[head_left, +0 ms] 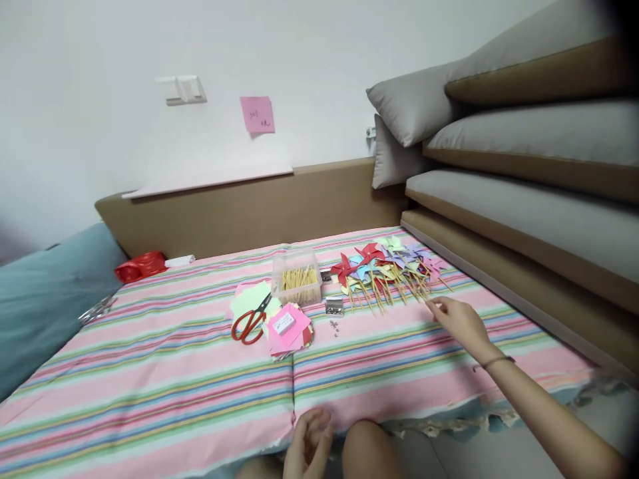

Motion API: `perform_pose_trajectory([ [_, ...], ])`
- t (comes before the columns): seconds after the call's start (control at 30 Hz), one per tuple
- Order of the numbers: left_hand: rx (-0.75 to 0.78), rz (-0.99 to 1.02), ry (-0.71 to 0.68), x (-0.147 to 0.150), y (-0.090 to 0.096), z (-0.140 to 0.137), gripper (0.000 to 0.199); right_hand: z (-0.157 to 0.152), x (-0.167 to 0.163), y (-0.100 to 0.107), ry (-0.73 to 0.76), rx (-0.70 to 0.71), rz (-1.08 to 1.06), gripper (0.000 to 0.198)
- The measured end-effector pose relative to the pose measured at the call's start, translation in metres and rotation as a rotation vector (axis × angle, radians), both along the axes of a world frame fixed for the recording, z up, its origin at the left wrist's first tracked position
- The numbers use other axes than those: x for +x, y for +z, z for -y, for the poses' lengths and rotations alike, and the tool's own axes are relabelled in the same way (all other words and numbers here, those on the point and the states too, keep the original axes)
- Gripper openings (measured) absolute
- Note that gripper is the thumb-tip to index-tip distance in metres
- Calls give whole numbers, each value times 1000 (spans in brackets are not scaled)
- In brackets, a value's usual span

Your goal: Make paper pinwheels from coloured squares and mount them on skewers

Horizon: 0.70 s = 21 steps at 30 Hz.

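Note:
My right hand [460, 324] reaches to the pile of paper pinwheels [369, 254] on the right of the striped cloth. Its thumb and forefinger are pinched at the lower end of one pinwheel's thin wooden stick. Red, blue, yellow, purple, pink and pale green heads lie overlapped, most sticks pointing toward me. My left hand [309, 444] rests by my knee at the near edge, fingers loosely curled and apart from the thumb, holding nothing. Left of the pinwheels stands a clear plastic box [297, 293] of wooden sticks. A small packet of pins [334, 306] lies beside it.
Red-handled scissors [248, 327] lie over pale green paper [257, 297], beside a stack of coloured paper squares [288, 329]. A few small metal bits [334, 327] are loose on the striped cloth [164, 372]. Stacked cushions [529, 143] rise at right; a red plastic bag [141, 267] sits far left.

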<state>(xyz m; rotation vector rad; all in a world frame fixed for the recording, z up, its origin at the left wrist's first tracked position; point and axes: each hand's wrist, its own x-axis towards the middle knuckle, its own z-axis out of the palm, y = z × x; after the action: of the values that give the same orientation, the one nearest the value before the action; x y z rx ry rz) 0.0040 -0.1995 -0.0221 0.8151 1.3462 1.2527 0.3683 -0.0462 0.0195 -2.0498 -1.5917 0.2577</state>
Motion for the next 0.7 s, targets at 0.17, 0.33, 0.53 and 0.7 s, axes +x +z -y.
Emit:
perform_pose_trajectory([
  [0.17,0,-75,-40,-9,30,28,39,76,-41,-22,326,-72,-136,32],
  [0.33,16,-169,-47,-1,56,39,30,122,-103,-31,598,-112,-345,22],
  [0.53,94,-331,-14,-10,68,16,23,113,-165,-19,633,-44,-585,25],
  [0.7,240,-577,174,-32,45,-45,17,52,-208,-12,480,20,-750,34],
])
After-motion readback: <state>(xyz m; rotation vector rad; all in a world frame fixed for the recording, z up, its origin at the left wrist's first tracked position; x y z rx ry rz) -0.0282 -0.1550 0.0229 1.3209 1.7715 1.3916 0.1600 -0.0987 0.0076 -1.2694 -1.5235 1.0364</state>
